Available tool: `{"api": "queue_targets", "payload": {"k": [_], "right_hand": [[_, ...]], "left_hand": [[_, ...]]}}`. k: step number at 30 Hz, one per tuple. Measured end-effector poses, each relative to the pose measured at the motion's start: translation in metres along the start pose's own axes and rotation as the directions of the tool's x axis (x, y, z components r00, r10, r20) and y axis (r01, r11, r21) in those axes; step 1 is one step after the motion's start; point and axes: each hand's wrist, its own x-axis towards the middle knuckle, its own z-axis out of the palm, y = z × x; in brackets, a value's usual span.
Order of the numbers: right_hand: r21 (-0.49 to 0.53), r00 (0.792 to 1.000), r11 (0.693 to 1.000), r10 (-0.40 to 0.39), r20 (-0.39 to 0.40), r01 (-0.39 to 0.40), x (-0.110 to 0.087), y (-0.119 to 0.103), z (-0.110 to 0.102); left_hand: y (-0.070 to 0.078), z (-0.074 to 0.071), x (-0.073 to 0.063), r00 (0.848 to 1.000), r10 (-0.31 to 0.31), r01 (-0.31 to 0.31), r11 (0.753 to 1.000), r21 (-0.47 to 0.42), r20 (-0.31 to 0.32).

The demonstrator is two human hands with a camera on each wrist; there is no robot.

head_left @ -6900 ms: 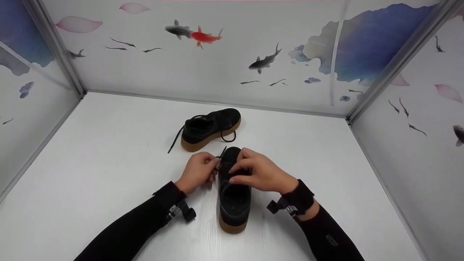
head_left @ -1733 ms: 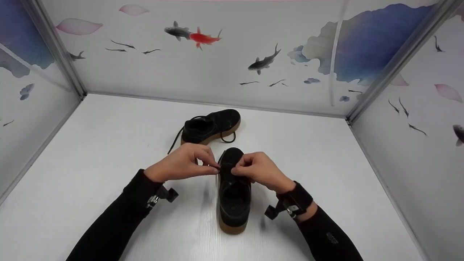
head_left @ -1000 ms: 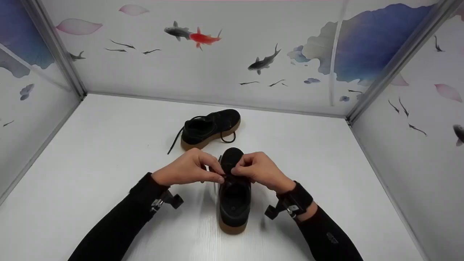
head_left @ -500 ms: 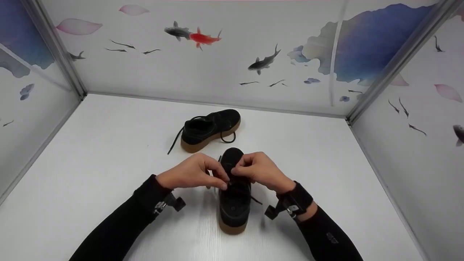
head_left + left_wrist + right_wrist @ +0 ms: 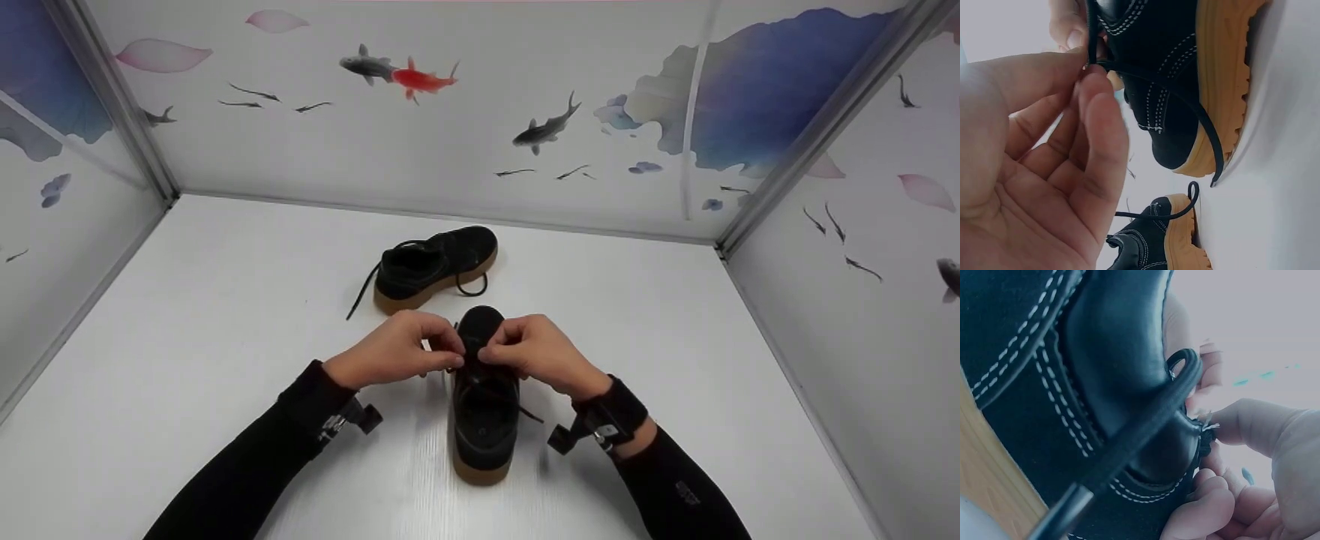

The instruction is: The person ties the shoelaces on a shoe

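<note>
A black shoe point(image 5: 484, 435) with a tan sole stands upright, toe pointing away. At its left side my left hand point(image 5: 401, 349) pinches a black shoelace point(image 5: 1093, 34) between thumb and forefinger. One lace end point(image 5: 1210, 135) droops down that side in the left wrist view. My right hand point(image 5: 544, 352) lies over the front of the shoe. Its thumb and fingers pinch a small dark bit of lace with frayed white threads point(image 5: 1207, 430), partly hidden by the fingers. Another tipped lace end point(image 5: 1067, 509) crosses the smooth tongue point(image 5: 1117, 337) and hangs off the right side.
Behind lies a second black shoe point(image 5: 439, 262), its laces loose and toe turned right. The white table point(image 5: 262, 300) ends at a printed back wall point(image 5: 465, 150) and two side walls. A small camera point(image 5: 367, 418) juts from the left wrist.
My left hand came in over the shoe's opening, then drew back slightly leftward and forward. A lace end now hangs at the shoe's right side. Lately my right hand has stayed in place.
</note>
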Motion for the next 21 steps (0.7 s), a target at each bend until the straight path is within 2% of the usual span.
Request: {"api": "queue_targets", "payload": {"k": [4,14,21], "right_hand": [[0.000,1.000,1.000,0.000,0.003,0.000,-0.0005,-0.0005,-0.0006],[0.015,1.000,1.000,-0.005,0.026,0.004,-0.0010,-0.0003,-0.0026],[0.040,0.999,0.999,-0.008,0.042,0.006,-0.0023,-0.0014,-0.0030]], "left_hand": [[-0.0014,0.0008,-0.0008,1.000,-0.022,0.022,1.000,-0.003,0.002],[-0.0027,0.0045,0.0005,1.000,-0.026,0.026,1.000,-0.007,0.016],[-0.0037,0.0099,0.0022,1.000,0.027,-0.027,1.000,0.015,0.005]]}}
